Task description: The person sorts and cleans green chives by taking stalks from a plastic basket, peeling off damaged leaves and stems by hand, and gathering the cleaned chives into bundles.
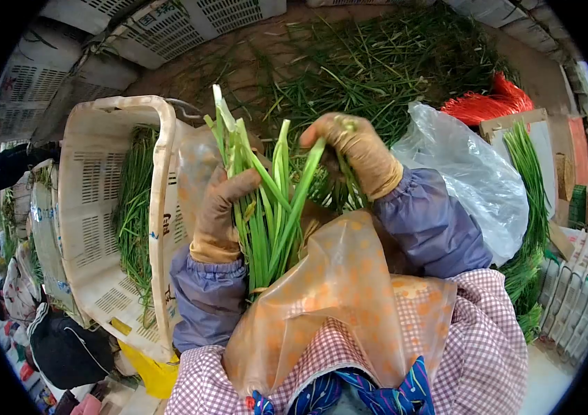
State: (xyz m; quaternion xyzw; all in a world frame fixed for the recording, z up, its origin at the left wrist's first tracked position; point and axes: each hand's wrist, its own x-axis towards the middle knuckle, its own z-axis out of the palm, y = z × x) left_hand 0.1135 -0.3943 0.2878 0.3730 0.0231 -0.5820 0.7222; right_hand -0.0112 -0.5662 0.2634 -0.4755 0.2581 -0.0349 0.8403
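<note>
My left hand (221, 211), in a brownish glove, is wrapped round a bunch of garlic chives (266, 228). Their pale ends point up and away from me, and the leaves hang down to my lap. My right hand (360, 149), gloved the same way, is closed with its fingers curled inward, beside the top of one stalk in the bunch. More green leaves (342, 190) hang below its palm and seem to be gripped in it; the fingertips are partly hidden. A translucent orange-patterned apron (339, 277) covers my lap under both hands.
To my left a white plastic crate (162, 180) lies tipped on its side, with greens (136, 200) inside. Loose leaves (370, 76) litter the floor ahead. On the right are a clear plastic bag (460, 180), red string (491, 102) and a long green bundle (530, 207).
</note>
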